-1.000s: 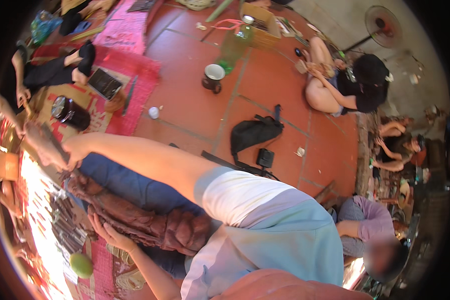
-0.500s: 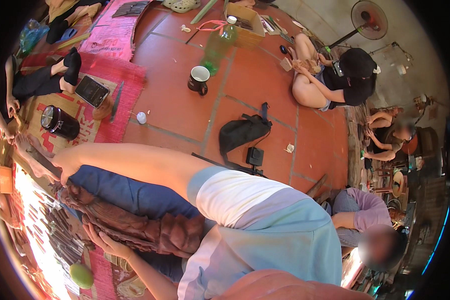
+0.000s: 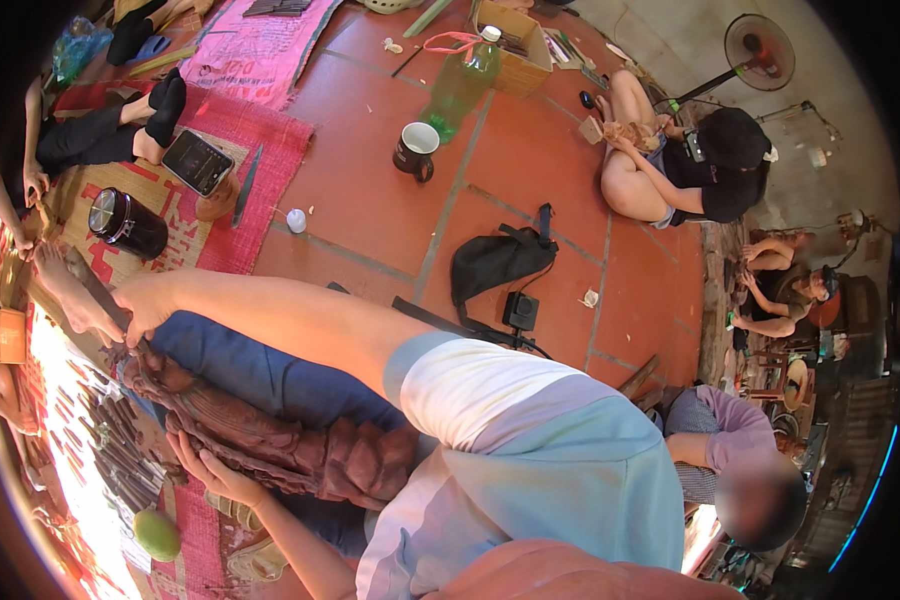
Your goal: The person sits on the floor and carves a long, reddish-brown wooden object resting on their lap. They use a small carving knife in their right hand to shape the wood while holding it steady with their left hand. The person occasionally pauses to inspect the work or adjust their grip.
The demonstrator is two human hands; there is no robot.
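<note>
A dark reddish-brown wood carving [image 3: 320,455] with deep folds and rounded forms lies lengthwise across my lap, over blue cloth [image 3: 260,365]. My left hand [image 3: 218,472] rests along its near side, fingers extended and touching the wood. My right hand [image 3: 146,303] is beyond the carving's far end, its fingers closed round a thin, dark, flat strip [image 3: 98,285]. That strip passes beside a bare foot [image 3: 70,290]; what kind of tool it is, I cannot make out.
Several dark tools [image 3: 120,440] lie in bright light at left, near a green round fruit [image 3: 157,535]. A black jar [image 3: 128,222] and a phone [image 3: 198,162] stand on the mat. Beyond are a mug [image 3: 416,150], bottle [image 3: 460,90], black bag [image 3: 500,260] and seated people.
The whole view has shifted slightly. My right hand still grips the dark strip near the carving's far end, and my left hand stays against the wood.
</note>
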